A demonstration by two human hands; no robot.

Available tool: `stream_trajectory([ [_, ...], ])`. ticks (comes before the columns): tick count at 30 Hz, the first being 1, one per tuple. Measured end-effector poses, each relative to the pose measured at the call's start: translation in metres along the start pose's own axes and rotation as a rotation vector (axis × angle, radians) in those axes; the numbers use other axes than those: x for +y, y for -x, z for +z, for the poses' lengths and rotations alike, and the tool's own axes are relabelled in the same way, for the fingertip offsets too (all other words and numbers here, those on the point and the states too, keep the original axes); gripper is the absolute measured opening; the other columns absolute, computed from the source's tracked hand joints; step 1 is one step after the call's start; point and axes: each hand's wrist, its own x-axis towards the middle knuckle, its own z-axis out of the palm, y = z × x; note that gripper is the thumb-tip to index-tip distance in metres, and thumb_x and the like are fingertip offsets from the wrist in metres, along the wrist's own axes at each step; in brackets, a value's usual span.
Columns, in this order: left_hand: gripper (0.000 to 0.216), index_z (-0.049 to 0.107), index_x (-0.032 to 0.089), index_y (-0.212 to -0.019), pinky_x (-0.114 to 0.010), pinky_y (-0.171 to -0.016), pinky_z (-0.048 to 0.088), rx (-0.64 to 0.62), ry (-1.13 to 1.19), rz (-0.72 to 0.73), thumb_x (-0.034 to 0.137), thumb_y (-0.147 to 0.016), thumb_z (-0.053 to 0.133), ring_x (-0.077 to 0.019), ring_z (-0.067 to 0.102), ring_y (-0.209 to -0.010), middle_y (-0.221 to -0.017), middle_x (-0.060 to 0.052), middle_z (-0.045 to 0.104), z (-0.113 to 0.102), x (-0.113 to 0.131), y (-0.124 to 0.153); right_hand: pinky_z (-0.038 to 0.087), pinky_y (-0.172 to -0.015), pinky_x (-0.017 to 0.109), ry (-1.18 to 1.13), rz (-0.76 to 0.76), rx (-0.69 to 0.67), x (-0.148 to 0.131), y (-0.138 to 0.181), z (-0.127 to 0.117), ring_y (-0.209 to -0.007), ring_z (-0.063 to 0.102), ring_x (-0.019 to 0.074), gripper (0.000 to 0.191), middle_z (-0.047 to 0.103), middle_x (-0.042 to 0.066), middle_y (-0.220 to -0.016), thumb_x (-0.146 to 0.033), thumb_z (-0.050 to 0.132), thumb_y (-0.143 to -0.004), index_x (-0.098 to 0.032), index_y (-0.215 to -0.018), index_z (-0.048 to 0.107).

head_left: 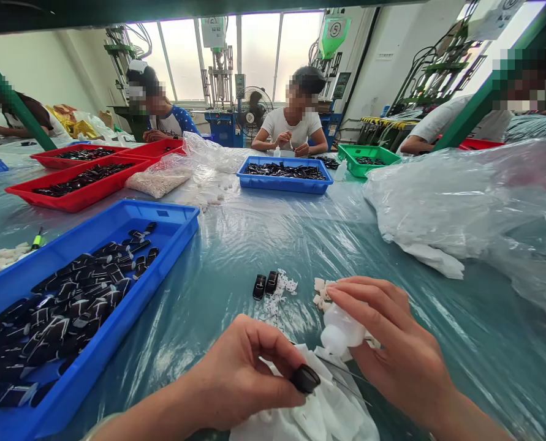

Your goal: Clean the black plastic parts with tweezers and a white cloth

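Observation:
Between the thumb and fingers of my left hand (249, 373) is a small black plastic part (306, 379), held over a white cloth (309, 422). My right hand (392, 337) has its fingers around a small white squeeze bottle (341, 327), tilted with its cap toward the left. Thin metal tweezers (346, 373) lie on the cloth, below the bottle. Just beyond my hands, two black parts (265, 285) rest beside a pile of tiny white pieces (282, 288). Small cream-coloured blocks (321, 294) sit partly hidden behind my right hand.
A large blue tray (162, 275) of black parts stands at left. Farther back are red trays (75, 199), another blue tray (284, 184) and a green tray (369, 168). Plastic bags (475, 202) cover the right side. Several people (295, 122) sit around the table.

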Motion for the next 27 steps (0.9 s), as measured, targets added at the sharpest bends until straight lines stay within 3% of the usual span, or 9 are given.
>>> stream_trajectory([
  [7,0.014,0.071,0.011,-0.067,-0.019,-0.061,0.044,0.001,0.042,0.022,0.003,-0.056,0.07,-0.0087,0.058,-0.061,-0.069,-0.004,0.068,0.003,0.002,0.0,0.048,-0.074,0.035,-0.032,0.233,0.017,0.013,0.006,0.007,-0.089,0.06,0.0203,0.037,0.062,0.005,-0.099,-0.014,0.054,-0.08,-0.024,-0.115,0.05],
  [11,0.014,0.071,0.01,-0.067,-0.019,-0.061,0.044,0.001,0.029,0.022,0.003,-0.056,0.07,-0.0084,0.058,-0.06,-0.069,-0.004,0.068,0.003,0.004,0.002,0.05,-0.072,0.033,-0.081,0.481,0.02,0.014,0.004,0.005,-0.086,0.063,0.0215,0.032,0.066,0.003,-0.096,-0.029,0.06,-0.078,-0.025,-0.109,0.055],
  [19,0.021,0.067,0.01,-0.07,-0.021,-0.054,0.046,0.031,0.129,-0.001,0.007,-0.051,0.075,-0.0117,0.06,-0.055,-0.06,-0.005,0.067,0.001,0.004,-0.002,0.048,-0.079,0.042,-0.19,0.864,0.105,0.049,0.005,0.004,-0.089,0.063,0.0278,0.04,0.068,0.01,-0.095,-0.038,0.064,-0.074,-0.018,-0.107,0.055],
  [27,0.025,0.067,0.008,-0.078,-0.018,-0.05,0.046,0.086,0.132,0.025,0.008,-0.054,0.074,-0.0113,0.061,-0.054,-0.061,-0.006,0.068,0.001,0.004,-0.002,0.053,-0.074,0.033,-0.348,1.012,0.13,0.086,0.018,0.011,-0.084,0.066,0.0228,0.032,0.068,0.009,-0.091,-0.036,0.06,-0.079,-0.015,-0.102,0.054],
])
